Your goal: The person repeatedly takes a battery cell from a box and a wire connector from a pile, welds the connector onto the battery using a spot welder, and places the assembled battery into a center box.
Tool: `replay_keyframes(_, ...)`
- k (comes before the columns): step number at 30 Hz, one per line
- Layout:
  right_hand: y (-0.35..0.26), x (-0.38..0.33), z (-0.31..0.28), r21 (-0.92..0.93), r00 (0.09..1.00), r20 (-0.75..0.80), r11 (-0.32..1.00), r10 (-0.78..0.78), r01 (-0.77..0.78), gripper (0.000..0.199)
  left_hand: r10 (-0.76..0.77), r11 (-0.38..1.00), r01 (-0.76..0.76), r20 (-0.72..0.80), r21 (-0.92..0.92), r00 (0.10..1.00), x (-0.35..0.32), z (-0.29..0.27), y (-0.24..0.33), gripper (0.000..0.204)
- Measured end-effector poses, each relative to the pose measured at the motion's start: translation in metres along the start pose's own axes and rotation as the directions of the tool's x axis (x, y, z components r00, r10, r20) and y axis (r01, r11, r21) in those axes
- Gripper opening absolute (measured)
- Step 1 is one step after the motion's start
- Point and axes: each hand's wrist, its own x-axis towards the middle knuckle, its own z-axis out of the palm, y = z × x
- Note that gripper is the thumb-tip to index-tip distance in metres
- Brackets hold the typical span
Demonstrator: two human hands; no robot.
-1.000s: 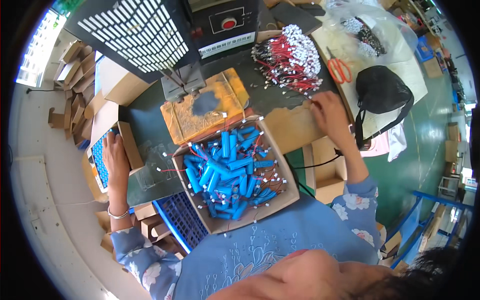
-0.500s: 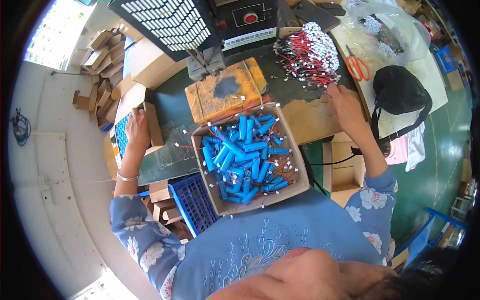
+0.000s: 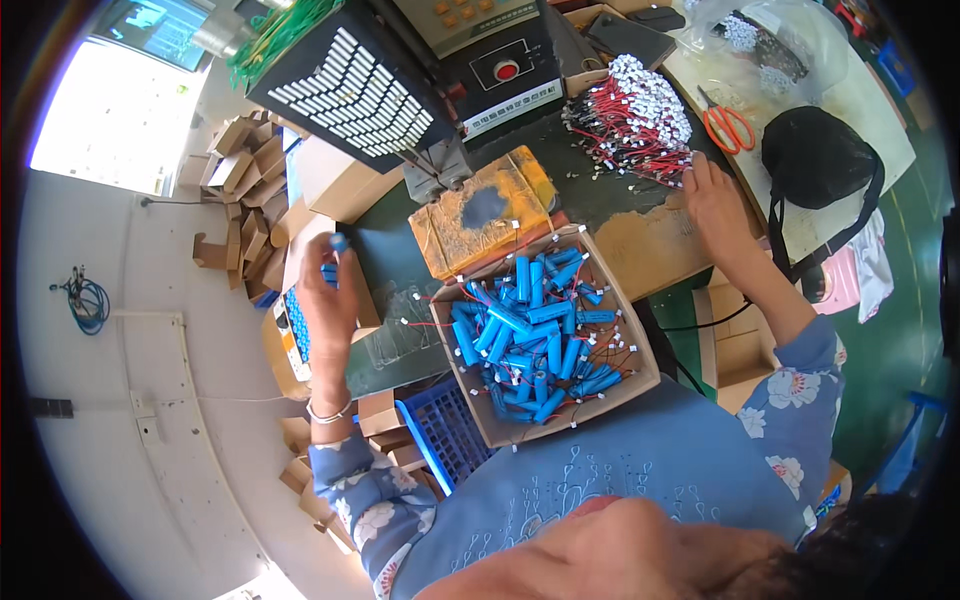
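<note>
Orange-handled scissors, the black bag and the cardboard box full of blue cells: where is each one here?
orange-handled scissors [image 3: 728, 126], head view, on the orange handle loops.
black bag [image 3: 815, 158], head view, on the middle of its body.
cardboard box [image 3: 640, 352], head view, on its right wall, clear of the blue cells.

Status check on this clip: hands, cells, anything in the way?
Left hand shut on blue cell, raised. Right hand on the red wire bundle, grip unclear. Cardboard box of cells between them, nothing blocking.
</note>
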Motion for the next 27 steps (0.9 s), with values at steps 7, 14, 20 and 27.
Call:
replay_keyframes(7, -0.012, 0.032, -0.055, 0.338, 0.996, -0.028, 0.938, 0.088, -0.074, 0.021, 0.039, 0.914, 0.023, 0.145, -0.404, 0.989, 0.017, 0.058, 0.070, 0.018)
replay_keyframes(14, -0.084, 0.105, -0.079, 0.889, 0.977, -0.208, 0.410, -0.040, 0.206, 0.009, 0.039, 0.892, 0.011, 0.103, -0.452, 0.994, 0.021, 0.095, 0.076, 0.011)
replay_keyframes(20, -0.119, 0.139, -0.069, 0.996, 0.998, 0.059, -0.069, -0.032, -0.061, 0.018, 0.044, 0.907, -0.061, -0.049, -0.416, 0.998, 0.017, 0.091, 0.087, 0.010)
replay_keyframes(27, -0.125, 0.151, -0.068, 0.965, 0.961, 0.252, -0.043, -0.111, -0.258, 0.023, -0.016, 0.893, 0.017, 0.006, -0.450, 1.000, 0.015, 0.091, 0.081, 0.007)
